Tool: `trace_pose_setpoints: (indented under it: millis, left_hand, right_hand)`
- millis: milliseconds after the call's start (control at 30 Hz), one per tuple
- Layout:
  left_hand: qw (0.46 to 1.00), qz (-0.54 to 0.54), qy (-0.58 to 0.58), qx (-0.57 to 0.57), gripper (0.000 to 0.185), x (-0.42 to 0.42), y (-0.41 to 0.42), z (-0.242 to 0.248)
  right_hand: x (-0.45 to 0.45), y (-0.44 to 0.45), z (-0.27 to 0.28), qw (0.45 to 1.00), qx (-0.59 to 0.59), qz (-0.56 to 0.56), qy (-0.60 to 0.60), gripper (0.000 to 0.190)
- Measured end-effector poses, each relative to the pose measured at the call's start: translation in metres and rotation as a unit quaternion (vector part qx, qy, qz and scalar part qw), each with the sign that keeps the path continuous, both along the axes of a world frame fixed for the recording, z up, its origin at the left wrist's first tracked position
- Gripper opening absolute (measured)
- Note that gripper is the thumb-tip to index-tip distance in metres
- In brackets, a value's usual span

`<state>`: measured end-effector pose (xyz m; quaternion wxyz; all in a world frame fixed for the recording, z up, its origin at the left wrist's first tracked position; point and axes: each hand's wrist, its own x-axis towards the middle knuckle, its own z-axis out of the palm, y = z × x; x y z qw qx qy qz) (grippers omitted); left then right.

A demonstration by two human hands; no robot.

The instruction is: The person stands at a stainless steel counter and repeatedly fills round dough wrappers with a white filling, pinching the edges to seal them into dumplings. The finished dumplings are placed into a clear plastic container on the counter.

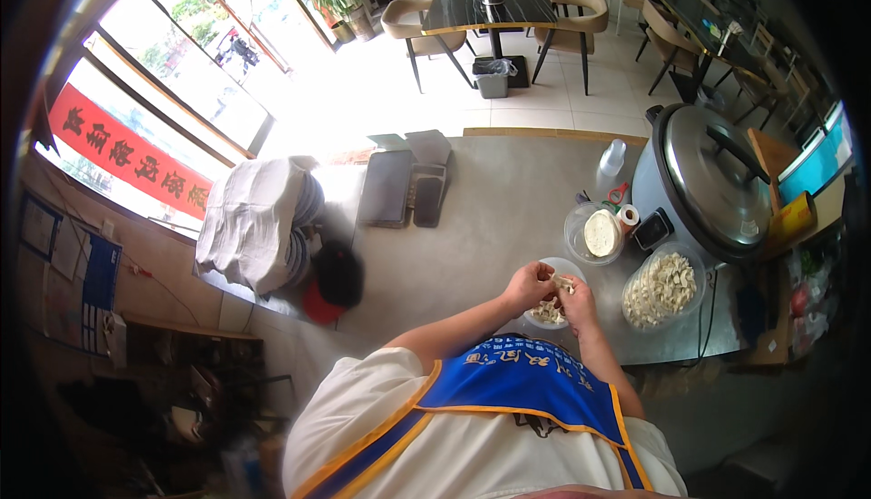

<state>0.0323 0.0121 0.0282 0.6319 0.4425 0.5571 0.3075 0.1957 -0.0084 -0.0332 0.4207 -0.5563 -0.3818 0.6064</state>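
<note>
My left hand (531, 287) and my right hand (578, 305) meet over a round clear plastic bowl (573, 268) near the counter's front edge. Between their fingers is a pale torn piece of flatbread (563, 283), which both hands hold. Small pale pieces (546, 312) lie in the bowl below. Just beyond, a second clear plastic bowl (570, 247) holds a round pale flatbread (602, 233). To the right, a large clear container (629, 319) is heaped with small torn pieces (670, 283).
A large lidded steel cooker (711, 179) stands at the right, near red-handled scissors (618, 192) and a plastic cup stack (612, 157). Cloth-covered stacked bowls (248, 220), a black and red cap (337, 284) and a tablet-like device (385, 188) are on the left of the metal counter (476, 213).
</note>
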Motion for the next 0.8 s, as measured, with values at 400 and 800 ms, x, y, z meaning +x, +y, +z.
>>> trace_pose_setpoints:
  millis: [400, 800]
  left_hand:
    - [0.999, -0.04, 0.031, -0.013, 0.023, -0.003, 0.002, -0.012]
    - [0.991, -0.059, 0.117, 0.016, 0.022, -0.009, 0.004, -0.013]
  right_hand:
    - [-0.011, -0.012, 0.025, 0.939, 0.227, 0.03, -0.257, 0.016]
    - [0.011, -0.002, -0.016, 0.923, 0.216, 0.022, -0.319, 0.026]
